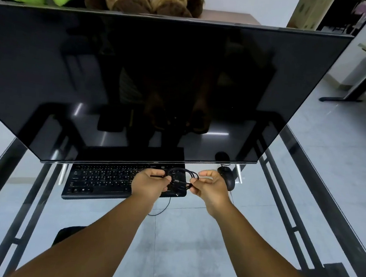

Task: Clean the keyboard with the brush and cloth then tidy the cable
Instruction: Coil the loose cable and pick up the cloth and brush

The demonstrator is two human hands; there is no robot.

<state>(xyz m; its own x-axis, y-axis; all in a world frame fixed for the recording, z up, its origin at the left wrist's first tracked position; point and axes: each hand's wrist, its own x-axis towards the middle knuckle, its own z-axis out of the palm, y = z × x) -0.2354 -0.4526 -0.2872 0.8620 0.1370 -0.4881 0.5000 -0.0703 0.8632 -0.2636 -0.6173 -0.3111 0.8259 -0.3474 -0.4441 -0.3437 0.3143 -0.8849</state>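
**Coil at risk above the keyboard**

Monitor [138,85] filled the view, dark and leaning over a glass table [179,238], its lower edge hanging just above the far row of keys. That overhang was the biggest hazard: a hand lifting the coil too high could have knocked the screen. Keyboard [102,180] lay flat under it, and a sharp tug on the lead could have dragged it across the slick glass. Mouse [227,179] sat just beside the right hand [211,191], close enough for a stray knuckle to shove it. Left hand [148,184] had its grip closed on one side of the cable [181,176], fingers curled round the strands; the right hand pinched the other side. The cable sat gathered in a few loops between them, over the keyboard's right end, with a loose tail [165,208] drooping to the glass. My read: cleaning looked done, tidying under way. If either pinch had slackened, the springy loops would likely have sprung apart; the tail could have snagged the keyboard's edge. No brush or cloth was in sight.
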